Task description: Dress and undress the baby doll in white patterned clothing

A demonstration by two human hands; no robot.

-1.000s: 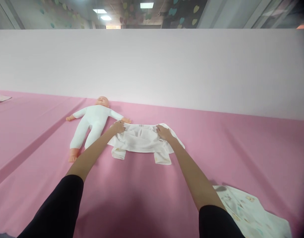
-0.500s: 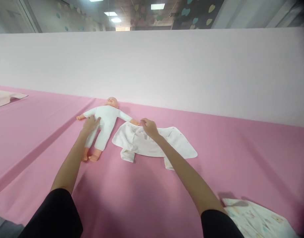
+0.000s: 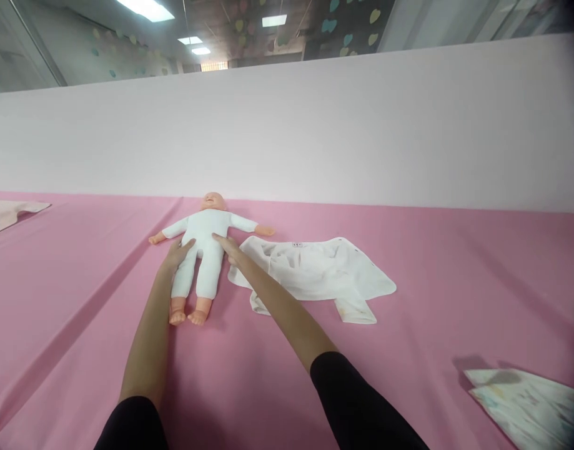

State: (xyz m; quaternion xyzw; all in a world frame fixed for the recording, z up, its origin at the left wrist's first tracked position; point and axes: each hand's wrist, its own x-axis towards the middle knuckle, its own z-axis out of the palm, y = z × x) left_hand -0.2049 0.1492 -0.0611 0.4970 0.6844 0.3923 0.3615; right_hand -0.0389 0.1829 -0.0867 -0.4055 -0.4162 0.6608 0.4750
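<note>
Both hands are at the torso of the baby doll in a white bodysuit (image 3: pixel 200 250), which lies face-up on the pink cloth-covered table (image 3: pixel 408 325), head toward the white partition wall (image 3: pixel 315 137), arms spread, bare feet pointing toward the person. The left hand (image 3: pixel 178 253) lies against the doll's side with fingers loosely together; the right hand (image 3: pixel 225 245) rests on the opposite flank, fingers extended. Neither appears to close around the body, though the fingertips are too small to judge with certainty. Risk noted: with only flat contact on both sides, the limp body could slip or sag at the middle if raised, and the head looks unsupported. The right forearm crosses the edge of the crumpled white baby garment (image 3: pixel 315 272) just beside the doll and could drag it. A patterned folded cloth (image 3: pixel 525 403) lies well apart at the near right; a pale cloth (image 3: pixel 5 212) at far left.
</note>
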